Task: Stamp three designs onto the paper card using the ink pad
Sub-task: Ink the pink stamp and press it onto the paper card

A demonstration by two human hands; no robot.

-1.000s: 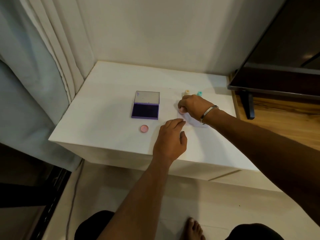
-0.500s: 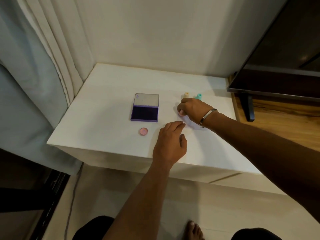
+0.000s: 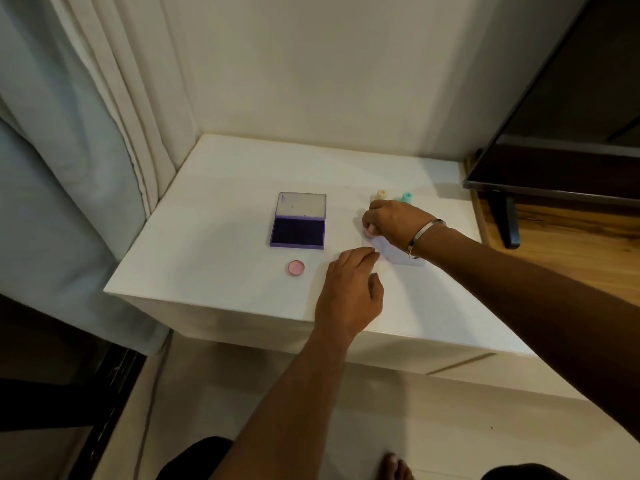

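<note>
Pressing: right hand point(image 3: 391, 220) grips pink stamp point(image 3: 368, 231) onto card point(image 3: 398, 251). Left hand point(image 3: 349, 292), open, fingertips steadying card's near edge. Ink pad point(image 3: 298, 230) open, left of both.

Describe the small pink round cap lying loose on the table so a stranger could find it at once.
Start at the white table and find the open purple ink pad near its middle. Just in front of the pad, toward the table's near edge, lies the pink cap, left of the left hand. It is the only flat disc lying alone; the cream stamp and teal stamp stand upright at the back.
</note>
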